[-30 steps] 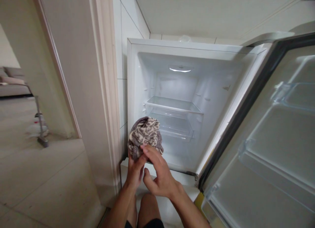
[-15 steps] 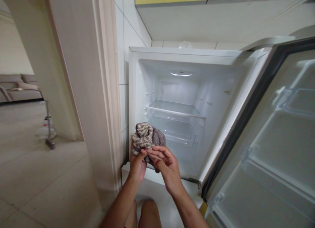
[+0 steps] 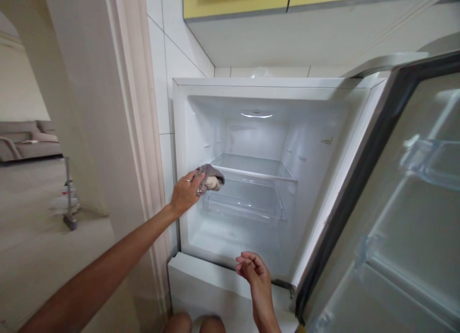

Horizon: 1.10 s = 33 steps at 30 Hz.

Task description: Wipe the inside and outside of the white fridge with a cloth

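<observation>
My left hand [image 3: 185,191] is closed around a crumpled, patterned grey-brown cloth [image 3: 211,180] at the left side of the open fridge, near the front edge of the glass shelf [image 3: 255,166]. Whether the cloth touches the inner wall, I cannot tell. My right hand [image 3: 256,273] hovers by the fridge's lower front edge, its fingers loosely bent and holding nothing. The fridge [image 3: 181,165] has bare white inner walls. Below the shelf sits a clear drawer [image 3: 239,208].
The fridge door [image 3: 406,218] stands swung out at the right, with clear door racks. A closed white lower compartment [image 3: 208,285] is just before my knees. A door frame [image 3: 125,108] borders the left. Overhead hang yellow cabinets [image 3: 237,0]. A broom [image 3: 69,220] and a sofa [image 3: 30,141] are farther left.
Both hands were together on the cloth. My right hand has let go and moved down and right, while my left has carried the cloth slightly up to the fridge's left side.
</observation>
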Tool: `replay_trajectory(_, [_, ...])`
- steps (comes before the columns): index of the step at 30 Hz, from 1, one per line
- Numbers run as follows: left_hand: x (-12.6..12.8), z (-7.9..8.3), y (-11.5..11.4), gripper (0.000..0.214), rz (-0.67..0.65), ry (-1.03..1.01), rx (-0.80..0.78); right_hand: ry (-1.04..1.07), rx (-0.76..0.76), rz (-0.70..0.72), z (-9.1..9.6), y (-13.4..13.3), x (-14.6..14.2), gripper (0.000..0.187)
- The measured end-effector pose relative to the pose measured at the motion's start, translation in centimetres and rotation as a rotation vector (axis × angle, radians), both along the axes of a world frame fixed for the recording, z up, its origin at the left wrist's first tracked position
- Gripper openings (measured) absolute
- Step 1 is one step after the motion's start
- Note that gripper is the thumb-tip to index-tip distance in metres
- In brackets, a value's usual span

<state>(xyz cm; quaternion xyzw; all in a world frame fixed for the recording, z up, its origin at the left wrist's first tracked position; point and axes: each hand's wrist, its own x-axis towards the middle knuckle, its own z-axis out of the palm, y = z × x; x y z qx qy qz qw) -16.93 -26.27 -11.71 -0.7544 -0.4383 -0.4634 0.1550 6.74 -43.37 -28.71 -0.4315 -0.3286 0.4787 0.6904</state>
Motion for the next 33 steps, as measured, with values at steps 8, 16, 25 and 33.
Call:
replay_trajectory(8, [4.5,0.9,6.1,0.04,0.088,0.563,-0.06,-0.01,-0.038,-0.086,-1.9,3.6,0.5,0.046])
replay_trajectory(16, [5.2,-0.3,8.7,0.04,0.014,0.677,-0.021,-0.056,-0.093,-0.108,0.1,6.4,-0.1,0.044])
replay_trajectory(25, [5.9,-0.9,11.8,0.031,-0.134,0.777,-0.069,-0.05,-0.102,-0.075,-0.4,8.9,-0.9,0.041])
replay_trajectory(33, [9.1,-1.5,17.5,0.016,-0.03,0.473,-0.243,-0.025,-0.115,-0.033,-3.0,10.8,-2.0,0.044])
